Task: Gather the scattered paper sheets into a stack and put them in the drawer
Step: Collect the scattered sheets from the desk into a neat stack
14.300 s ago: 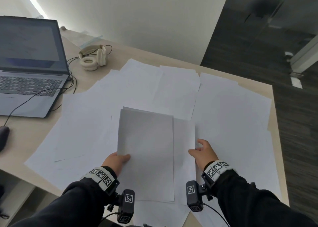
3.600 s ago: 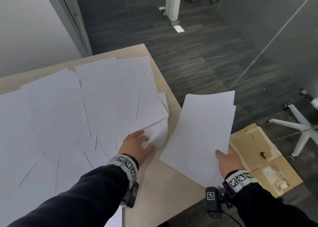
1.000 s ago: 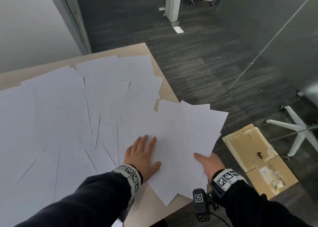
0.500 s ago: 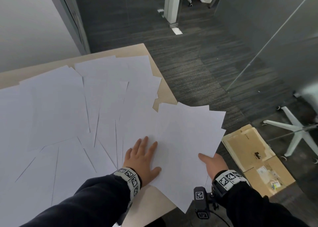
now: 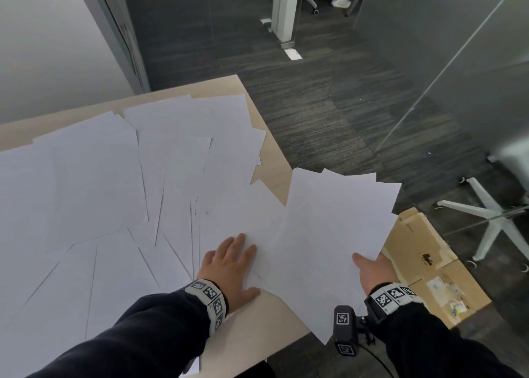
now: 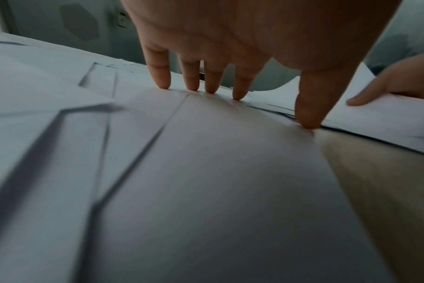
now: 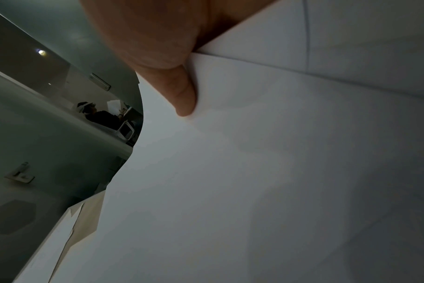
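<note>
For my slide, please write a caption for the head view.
Left hand presses sheets on the desk; right hand holds a stack.

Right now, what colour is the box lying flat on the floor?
Tan-brown cardboard box; the head view shows it best.

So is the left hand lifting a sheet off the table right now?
No, the left hand lies flat with fingers straight, pressing the sheets against the table.
</note>
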The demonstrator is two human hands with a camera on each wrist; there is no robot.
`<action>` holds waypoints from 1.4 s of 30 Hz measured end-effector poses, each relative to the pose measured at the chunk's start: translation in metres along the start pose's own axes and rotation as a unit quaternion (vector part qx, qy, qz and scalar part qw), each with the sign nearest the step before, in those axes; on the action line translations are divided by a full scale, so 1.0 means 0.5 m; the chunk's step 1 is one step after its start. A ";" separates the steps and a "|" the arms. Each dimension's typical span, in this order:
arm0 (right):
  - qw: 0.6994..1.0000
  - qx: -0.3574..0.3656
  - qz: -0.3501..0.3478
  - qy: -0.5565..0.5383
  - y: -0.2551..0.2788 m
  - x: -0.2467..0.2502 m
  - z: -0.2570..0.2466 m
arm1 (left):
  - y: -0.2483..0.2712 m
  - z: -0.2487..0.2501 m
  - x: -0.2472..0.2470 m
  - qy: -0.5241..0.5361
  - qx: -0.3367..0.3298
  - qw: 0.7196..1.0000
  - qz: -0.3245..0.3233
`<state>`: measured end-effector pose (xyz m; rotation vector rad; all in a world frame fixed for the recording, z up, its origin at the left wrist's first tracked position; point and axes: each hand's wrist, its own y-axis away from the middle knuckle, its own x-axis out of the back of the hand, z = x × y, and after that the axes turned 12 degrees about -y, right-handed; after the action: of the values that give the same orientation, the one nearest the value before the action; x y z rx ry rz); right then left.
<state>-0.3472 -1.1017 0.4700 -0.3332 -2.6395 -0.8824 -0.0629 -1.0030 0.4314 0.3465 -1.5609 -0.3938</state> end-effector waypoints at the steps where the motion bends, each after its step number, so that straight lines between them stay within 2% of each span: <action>1: 1.000 -0.002 0.003 0.003 0.002 0.001 -0.001 | 0.001 0.005 -0.001 -0.006 -0.011 1.000 -0.004; 7: 0.999 -0.012 0.028 0.019 -0.006 0.023 0.001 | -0.011 -0.019 0.004 0.013 0.001 1.000 -0.020; 12: 0.999 -0.013 0.024 0.032 0.001 0.041 0.003 | -0.010 -0.024 0.012 0.028 0.030 0.999 -0.002; 18: 0.999 -0.010 0.018 0.037 0.011 0.040 0.001 | -0.010 -0.026 0.013 0.052 0.103 0.993 -0.011; 28: 0.999 -0.009 0.027 0.025 -0.001 0.044 0.018 | -0.021 -0.054 0.030 0.060 0.104 0.993 -0.019; 32: 0.999 -0.017 0.044 0.006 -0.008 0.052 0.023 | -0.021 -0.064 0.046 0.103 0.126 0.986 0.019; 36: 0.999 -0.017 0.051 -0.004 -0.011 0.058 0.025 | -0.026 -0.080 0.057 0.189 0.156 0.968 0.056; 42: 0.999 0.013 0.005 -0.032 0.008 0.036 0.007 | -0.039 -0.055 0.093 0.231 0.148 0.958 0.081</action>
<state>-0.3633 -1.0945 0.4761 -0.3727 -2.7040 -0.8466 -0.0372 -1.0425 0.4643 0.4984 -1.1727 0.0550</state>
